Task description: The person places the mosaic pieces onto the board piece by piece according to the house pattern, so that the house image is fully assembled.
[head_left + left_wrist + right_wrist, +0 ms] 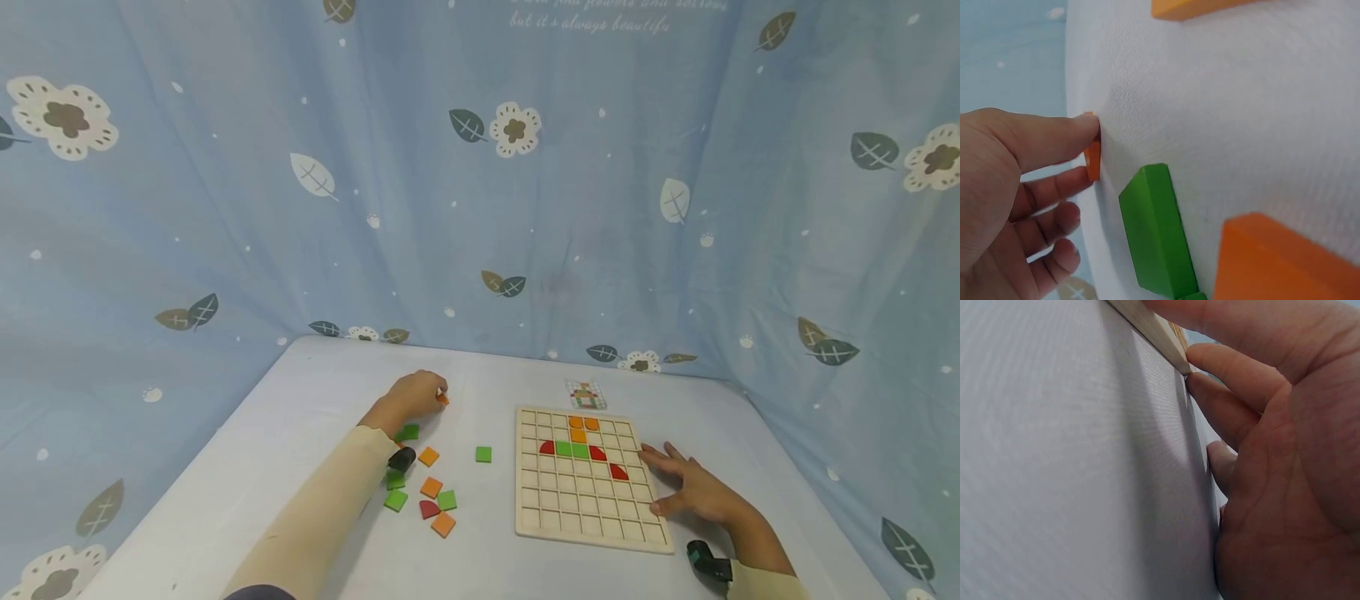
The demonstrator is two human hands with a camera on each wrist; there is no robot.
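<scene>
At the back left of the table, my left hand (pixel 417 395) pinches a small orange tile (pixel 1094 161) between thumb and fingertips, close to the white cloth. A green tile (pixel 1157 231) lies near those fingers in the left wrist view. My right hand (pixel 697 490) rests by the right edge of a wooden grid board (pixel 550 523), its fingers spread and touching the rim. On the board sit an orange square (pixel 577 436), two rounded orange pieces (pixel 592 424), green squares (pixel 572 450) and red quarter-round pieces (pixel 618 472).
Loose tiles lie between the left forearm and the board, among them an orange one (pixel 443 524), a red one (pixel 429 509) and a green one (pixel 447 500). One green tile (pixel 483 454) lies nearer the board. A printed pattern card (pixel 586 395) lies behind the board, before a curtain (pixel 420 250).
</scene>
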